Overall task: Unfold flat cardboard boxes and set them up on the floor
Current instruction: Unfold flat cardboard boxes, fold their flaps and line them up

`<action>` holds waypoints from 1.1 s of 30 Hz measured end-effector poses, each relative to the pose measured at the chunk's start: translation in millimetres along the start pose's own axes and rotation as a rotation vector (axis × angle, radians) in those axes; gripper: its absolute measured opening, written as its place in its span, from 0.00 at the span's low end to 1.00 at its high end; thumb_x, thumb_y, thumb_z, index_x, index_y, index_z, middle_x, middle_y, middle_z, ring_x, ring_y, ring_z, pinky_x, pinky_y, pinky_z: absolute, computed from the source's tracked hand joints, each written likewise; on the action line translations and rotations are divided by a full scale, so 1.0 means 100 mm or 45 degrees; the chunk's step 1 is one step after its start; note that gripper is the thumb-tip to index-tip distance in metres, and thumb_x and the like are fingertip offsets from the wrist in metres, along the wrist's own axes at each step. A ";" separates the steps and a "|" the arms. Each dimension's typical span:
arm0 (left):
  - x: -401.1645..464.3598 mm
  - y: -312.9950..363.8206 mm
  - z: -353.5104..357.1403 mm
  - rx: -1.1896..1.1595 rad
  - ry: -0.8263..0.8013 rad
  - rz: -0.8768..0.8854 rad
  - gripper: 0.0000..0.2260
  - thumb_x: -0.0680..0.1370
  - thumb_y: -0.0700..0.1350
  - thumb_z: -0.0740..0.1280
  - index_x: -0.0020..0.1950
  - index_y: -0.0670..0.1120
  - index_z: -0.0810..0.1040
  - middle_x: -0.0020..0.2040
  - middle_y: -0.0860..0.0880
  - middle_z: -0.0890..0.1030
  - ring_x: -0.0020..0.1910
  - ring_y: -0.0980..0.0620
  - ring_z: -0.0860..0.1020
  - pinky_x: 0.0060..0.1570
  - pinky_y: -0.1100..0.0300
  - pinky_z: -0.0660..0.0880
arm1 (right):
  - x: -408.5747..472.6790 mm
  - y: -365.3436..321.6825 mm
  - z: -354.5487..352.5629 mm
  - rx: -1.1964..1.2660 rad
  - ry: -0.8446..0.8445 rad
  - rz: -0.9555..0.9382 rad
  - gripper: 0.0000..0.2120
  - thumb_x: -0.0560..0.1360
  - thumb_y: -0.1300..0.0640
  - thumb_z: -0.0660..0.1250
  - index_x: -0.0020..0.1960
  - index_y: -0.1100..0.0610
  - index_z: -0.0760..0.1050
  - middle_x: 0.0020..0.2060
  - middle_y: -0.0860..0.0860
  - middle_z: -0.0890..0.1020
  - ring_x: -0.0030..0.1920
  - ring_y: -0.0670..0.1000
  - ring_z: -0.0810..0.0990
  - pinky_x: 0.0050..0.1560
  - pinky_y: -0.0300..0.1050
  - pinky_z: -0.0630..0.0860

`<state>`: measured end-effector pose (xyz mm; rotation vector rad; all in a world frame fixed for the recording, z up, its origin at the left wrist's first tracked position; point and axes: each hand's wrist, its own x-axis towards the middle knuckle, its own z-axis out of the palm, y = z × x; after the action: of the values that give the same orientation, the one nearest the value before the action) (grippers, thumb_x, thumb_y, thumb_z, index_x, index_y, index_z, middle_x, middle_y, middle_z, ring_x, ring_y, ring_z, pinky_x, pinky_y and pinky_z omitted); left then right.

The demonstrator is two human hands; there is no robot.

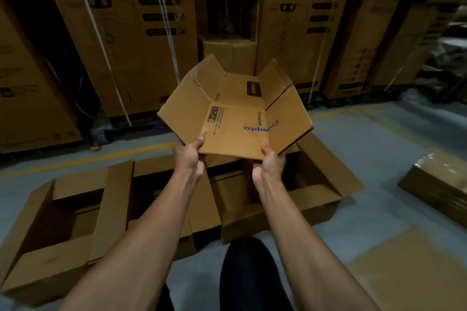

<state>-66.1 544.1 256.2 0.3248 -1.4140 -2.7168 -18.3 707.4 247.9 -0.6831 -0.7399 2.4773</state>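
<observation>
Gripping the half-opened box (235,118) by its near edge in both hands, left (188,156) and right (270,163), above the set-up boxes (70,212), I fear it sagging and slipping.

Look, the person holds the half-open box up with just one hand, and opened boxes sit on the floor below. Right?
Not quite: the head view shows both hands on the box, the left hand and the right hand gripping its near edge. Opened boxes do sit on the floor below.
</observation>
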 end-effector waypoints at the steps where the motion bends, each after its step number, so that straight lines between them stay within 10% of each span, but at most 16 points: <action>1: -0.04 -0.08 0.09 0.006 -0.023 -0.024 0.13 0.82 0.32 0.67 0.57 0.50 0.77 0.61 0.42 0.84 0.64 0.41 0.81 0.67 0.41 0.78 | 0.04 -0.10 -0.08 0.004 -0.005 -0.026 0.22 0.82 0.68 0.66 0.70 0.49 0.73 0.59 0.53 0.84 0.58 0.55 0.83 0.53 0.54 0.82; 8: -0.34 -0.72 0.71 0.035 -0.198 -0.209 0.15 0.81 0.31 0.66 0.63 0.47 0.78 0.62 0.42 0.84 0.63 0.40 0.82 0.64 0.42 0.80 | 0.32 -0.71 -0.79 0.047 0.096 -0.204 0.20 0.80 0.71 0.66 0.59 0.46 0.78 0.61 0.57 0.85 0.62 0.61 0.83 0.64 0.66 0.79; 13: -0.63 -1.25 1.02 0.108 -0.293 -0.367 0.15 0.80 0.32 0.70 0.64 0.46 0.79 0.61 0.43 0.85 0.63 0.42 0.83 0.69 0.40 0.76 | 0.37 -1.12 -1.37 0.141 0.290 -0.318 0.21 0.79 0.72 0.66 0.67 0.55 0.75 0.59 0.59 0.84 0.55 0.59 0.85 0.45 0.55 0.85; 19: -1.07 -1.89 1.42 0.170 -0.429 -0.540 0.10 0.81 0.30 0.67 0.60 0.42 0.80 0.46 0.47 0.87 0.41 0.51 0.86 0.37 0.57 0.85 | 0.30 -1.54 -2.14 0.239 0.456 -0.460 0.19 0.79 0.72 0.66 0.61 0.51 0.77 0.54 0.55 0.85 0.50 0.55 0.85 0.39 0.49 0.85; 25: -1.40 -2.61 1.55 0.287 -0.566 -0.716 0.14 0.81 0.31 0.69 0.64 0.44 0.79 0.49 0.45 0.88 0.58 0.39 0.84 0.63 0.39 0.79 | 0.20 -1.73 -2.94 0.321 0.701 -0.498 0.22 0.79 0.70 0.69 0.73 0.63 0.75 0.64 0.62 0.83 0.56 0.59 0.85 0.39 0.50 0.85; 30: -1.69 -3.14 1.61 0.414 -0.646 -0.799 0.13 0.81 0.30 0.68 0.63 0.44 0.77 0.53 0.45 0.85 0.48 0.47 0.85 0.43 0.54 0.85 | 0.01 -1.84 -3.43 0.387 0.878 -0.508 0.19 0.80 0.68 0.69 0.70 0.61 0.77 0.61 0.59 0.85 0.51 0.55 0.86 0.35 0.47 0.84; 33: -1.87 -3.42 1.59 0.493 -0.718 -0.822 0.16 0.81 0.30 0.68 0.64 0.46 0.76 0.55 0.46 0.85 0.50 0.47 0.85 0.50 0.52 0.84 | -0.08 -1.82 -3.77 0.419 0.997 -0.507 0.21 0.78 0.66 0.71 0.69 0.56 0.77 0.61 0.57 0.85 0.56 0.56 0.85 0.38 0.50 0.84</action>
<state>96.4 897.7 95.4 0.0120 -2.3546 -3.1660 255.5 978.8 83.9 -1.1344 -0.1381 1.6978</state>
